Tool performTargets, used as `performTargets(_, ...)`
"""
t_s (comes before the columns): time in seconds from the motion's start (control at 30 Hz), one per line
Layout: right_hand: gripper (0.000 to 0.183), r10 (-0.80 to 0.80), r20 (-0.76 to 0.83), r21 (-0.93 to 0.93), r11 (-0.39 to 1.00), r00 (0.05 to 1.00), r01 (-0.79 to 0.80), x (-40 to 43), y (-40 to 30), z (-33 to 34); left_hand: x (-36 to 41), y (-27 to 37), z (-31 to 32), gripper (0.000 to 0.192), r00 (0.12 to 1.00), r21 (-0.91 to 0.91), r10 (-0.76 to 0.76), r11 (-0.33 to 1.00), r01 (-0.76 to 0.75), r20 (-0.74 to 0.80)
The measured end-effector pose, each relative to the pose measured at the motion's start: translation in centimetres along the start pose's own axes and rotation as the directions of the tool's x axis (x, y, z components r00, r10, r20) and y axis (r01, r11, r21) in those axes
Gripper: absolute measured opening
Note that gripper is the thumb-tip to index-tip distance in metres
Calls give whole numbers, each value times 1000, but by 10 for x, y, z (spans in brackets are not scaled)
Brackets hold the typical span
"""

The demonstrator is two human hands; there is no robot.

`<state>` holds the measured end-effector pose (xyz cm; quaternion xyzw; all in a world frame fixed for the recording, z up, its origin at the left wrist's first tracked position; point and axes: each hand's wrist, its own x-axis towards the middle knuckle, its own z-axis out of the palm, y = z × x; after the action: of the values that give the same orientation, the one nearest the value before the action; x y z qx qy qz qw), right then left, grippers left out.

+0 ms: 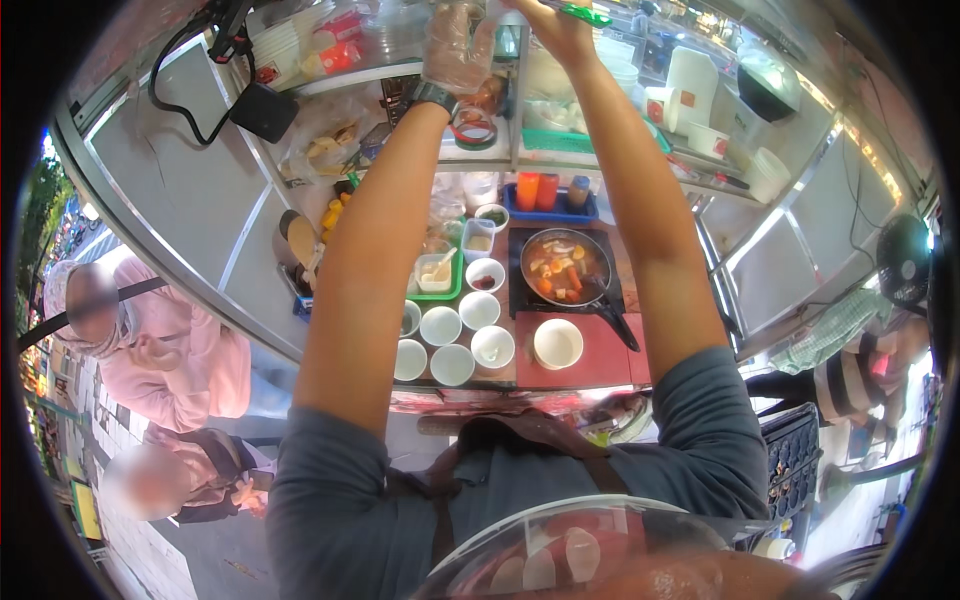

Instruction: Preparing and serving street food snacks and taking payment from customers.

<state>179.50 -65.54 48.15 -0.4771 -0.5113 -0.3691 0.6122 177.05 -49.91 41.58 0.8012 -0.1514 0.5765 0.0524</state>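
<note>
My left hand [457, 49], in a clear plastic glove with a dark watch at the wrist, reaches up to the stall's upper shelf; its fingertips are hard to make out. My right hand [561, 26] is raised beside it at the top edge, partly cut off, and holds a green-handled utensil [587, 13]. Below, between my arms, a frying pan [566, 267] of red broth with sausage and other pieces sits on a black stove [521, 296]. An empty white paper bowl [558, 344] stands on a red board [531, 371] in front of it.
Several small white bowls [451, 364] stand left of the board. A green tray [442, 295] holds a tub with a spoon. Sauce bottles [527, 191] stand in a blue tray behind the pan. The pan's handle [619, 326] points towards me. Two people stand left, beyond the side panel.
</note>
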Motion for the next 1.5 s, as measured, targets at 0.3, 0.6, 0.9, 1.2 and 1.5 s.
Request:
performTargets(0.3,16,90,-12,-115,989,996,-91,-4,-19,-4,4,17,-10,50,964,-396,-260,881,261,57)
performTargets(0.6,18,87,-53,-151,984,995,-94,-6,-23,2,0,14,-7,52,923,-279,-351,881,383,159)
performTargets(0.9,16,33,-157,184,983,987,-3,-9,-6,-5,1,11,-17,37,979,-419,-206,888,188,3)
performTargets(1.2,22,93,-146,54,995,985,-86,-9,-7,-12,4,20,-21,37,969,-367,-247,902,229,-4)
performTargets(1.5,19,-62,-224,-237,972,973,7,-12,-15,-9,2,11,-9,35,981,-438,-193,880,185,28)
